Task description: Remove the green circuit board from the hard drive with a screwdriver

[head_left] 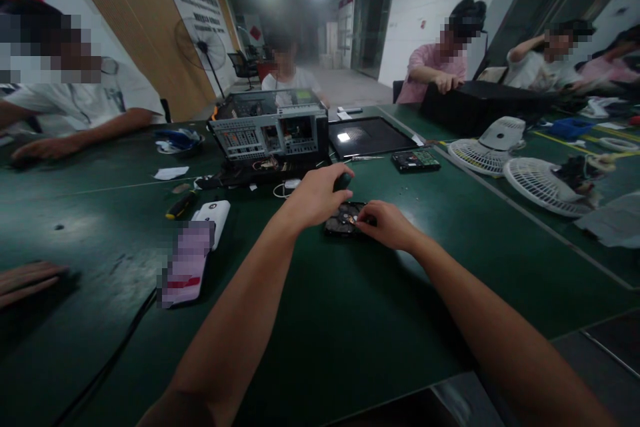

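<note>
An opened hard drive lies flat on the green table in front of me, its dark inner side facing up. My left hand is at its upper left edge, closed around a screwdriver with a dark rounded handle; its tip is hidden. My right hand reaches over the drive from the right, thumb and fingers pinched together by a small copper-coloured part. Whatever those fingers grip is too small to make out.
Beyond stands an opened computer case. A second hard drive, a black panel and white fan parts lie right. Left are a yellow-black screwdriver, a purple phone and another person's hand.
</note>
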Tool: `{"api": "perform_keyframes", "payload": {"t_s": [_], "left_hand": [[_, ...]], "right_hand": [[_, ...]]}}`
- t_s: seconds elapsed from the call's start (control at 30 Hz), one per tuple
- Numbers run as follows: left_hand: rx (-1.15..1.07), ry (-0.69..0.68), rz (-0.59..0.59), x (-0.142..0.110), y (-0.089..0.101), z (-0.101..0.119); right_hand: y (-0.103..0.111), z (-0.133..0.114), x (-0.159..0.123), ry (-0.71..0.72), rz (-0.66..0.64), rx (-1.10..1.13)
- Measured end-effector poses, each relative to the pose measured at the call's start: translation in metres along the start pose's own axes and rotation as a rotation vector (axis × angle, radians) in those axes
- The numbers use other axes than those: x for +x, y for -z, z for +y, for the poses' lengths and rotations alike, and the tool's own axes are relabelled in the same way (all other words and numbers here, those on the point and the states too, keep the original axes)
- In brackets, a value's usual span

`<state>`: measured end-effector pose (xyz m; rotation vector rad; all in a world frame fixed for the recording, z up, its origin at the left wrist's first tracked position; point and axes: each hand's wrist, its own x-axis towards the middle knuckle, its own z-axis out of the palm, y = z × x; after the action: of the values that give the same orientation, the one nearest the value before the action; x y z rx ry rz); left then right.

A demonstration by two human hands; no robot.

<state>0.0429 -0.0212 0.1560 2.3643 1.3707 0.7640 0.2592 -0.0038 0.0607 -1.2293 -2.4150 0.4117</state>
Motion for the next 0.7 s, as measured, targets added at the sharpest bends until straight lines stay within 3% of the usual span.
{"api": "perform_keyframes", "payload": {"t_s": [0.23,0.57,0.7], "left_hand": [[-0.001,-0.011,0.012,0.0,0.0,-0.001],[0.004,-0.025,0.012,0.001,-0.004,-0.001],[0.017,0.039,0.076,0.004,-0.009,-0.002]], "right_hand": [[0.002,0.004,0.0,0.005,0.011,-0.004],[-0.003,0.032,0.002,-0.078,0.241,-0.077],[-0.01,0.037,0.001,-0.071,0.208,-0.018]]}}
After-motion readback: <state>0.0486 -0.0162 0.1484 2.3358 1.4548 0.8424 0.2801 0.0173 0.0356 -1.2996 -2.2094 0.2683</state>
